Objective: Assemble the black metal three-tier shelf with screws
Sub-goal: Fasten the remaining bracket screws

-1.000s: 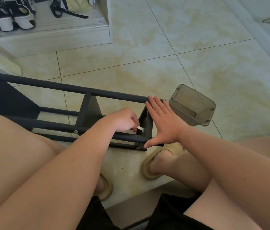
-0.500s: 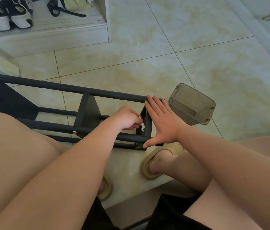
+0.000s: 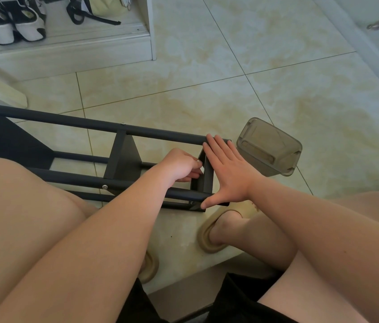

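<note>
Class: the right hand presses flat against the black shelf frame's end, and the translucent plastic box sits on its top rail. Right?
No. In the head view the translucent plastic box lies on the floor beside the end of the black shelf frame, off its rail. The right hand does press flat against that end.

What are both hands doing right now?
Left hand: curled, pinching a small pale thing.
Right hand: open, flat against the shelf.

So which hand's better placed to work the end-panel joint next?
Left: the left hand is curled at the inside of the end panel, pinching a small pale piece; the right hand lies flat on its outside, bracing the shelf.
</note>
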{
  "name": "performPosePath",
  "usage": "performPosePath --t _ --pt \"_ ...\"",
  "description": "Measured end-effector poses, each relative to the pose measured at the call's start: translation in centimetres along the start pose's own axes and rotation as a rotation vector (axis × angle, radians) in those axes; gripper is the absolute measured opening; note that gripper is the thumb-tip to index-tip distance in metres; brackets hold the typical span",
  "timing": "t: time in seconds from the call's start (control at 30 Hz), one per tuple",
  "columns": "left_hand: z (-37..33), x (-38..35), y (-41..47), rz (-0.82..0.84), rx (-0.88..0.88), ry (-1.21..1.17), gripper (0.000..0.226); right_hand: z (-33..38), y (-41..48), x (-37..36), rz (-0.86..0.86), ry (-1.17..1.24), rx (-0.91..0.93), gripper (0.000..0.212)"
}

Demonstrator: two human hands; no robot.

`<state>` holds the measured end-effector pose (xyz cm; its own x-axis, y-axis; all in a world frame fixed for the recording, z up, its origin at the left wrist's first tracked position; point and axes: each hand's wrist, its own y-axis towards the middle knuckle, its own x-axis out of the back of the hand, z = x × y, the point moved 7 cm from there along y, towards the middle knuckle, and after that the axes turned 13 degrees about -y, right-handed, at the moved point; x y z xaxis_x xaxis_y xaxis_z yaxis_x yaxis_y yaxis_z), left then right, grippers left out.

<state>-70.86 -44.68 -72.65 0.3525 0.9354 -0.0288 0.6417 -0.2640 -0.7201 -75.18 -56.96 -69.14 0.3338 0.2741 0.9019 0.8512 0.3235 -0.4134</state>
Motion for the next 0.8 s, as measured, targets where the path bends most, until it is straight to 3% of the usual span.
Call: performPosePath --t 0.8 --pt "0.93 0.01 -0.45 0.083 0.117 0.048 0.011 -0.03 0.13 -0.11 0.005 -0.011 0.001 0.153"
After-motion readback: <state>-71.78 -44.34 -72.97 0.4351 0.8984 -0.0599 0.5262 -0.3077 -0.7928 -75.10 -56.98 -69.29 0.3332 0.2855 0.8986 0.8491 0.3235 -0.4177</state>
